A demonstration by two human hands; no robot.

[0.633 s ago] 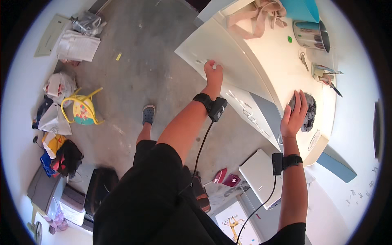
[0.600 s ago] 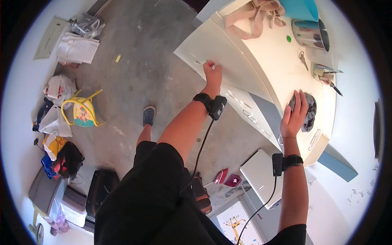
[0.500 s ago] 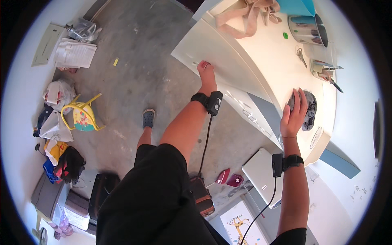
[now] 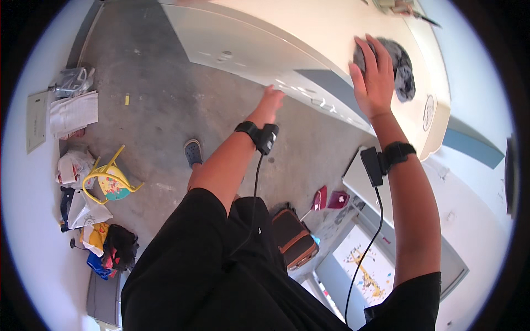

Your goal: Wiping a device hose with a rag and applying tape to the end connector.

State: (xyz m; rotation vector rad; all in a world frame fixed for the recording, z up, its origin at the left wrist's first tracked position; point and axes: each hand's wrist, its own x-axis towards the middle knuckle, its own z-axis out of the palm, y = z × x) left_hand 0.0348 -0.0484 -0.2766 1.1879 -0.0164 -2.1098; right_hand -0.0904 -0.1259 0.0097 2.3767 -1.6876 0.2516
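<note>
Grey bundle (image 4: 406,74), partly hidden under right hand (image 4: 376,83), fingers outspread, not clenched, left hand (image 4: 269,103) blurred, grip unclear

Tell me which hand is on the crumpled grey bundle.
The right hand: it lies spread on the grey bundle, while the left hand is well apart from it.

A: Left side, condition?
B: Left forearm (image 4: 223,165) slants up and to the right; left hand (image 4: 269,105) at its end, fingers seemingly part bent; blur leaves their exact set unconfirmed.
A: Right side?
B: Right forearm (image 4: 415,209) rises with a lean to the left; right hand (image 4: 376,80) palm down, back showing; fingers extended, slightly parted; thumb apart from them.
A: Relative position?
B: Hands well apart; right higher in view.
</note>
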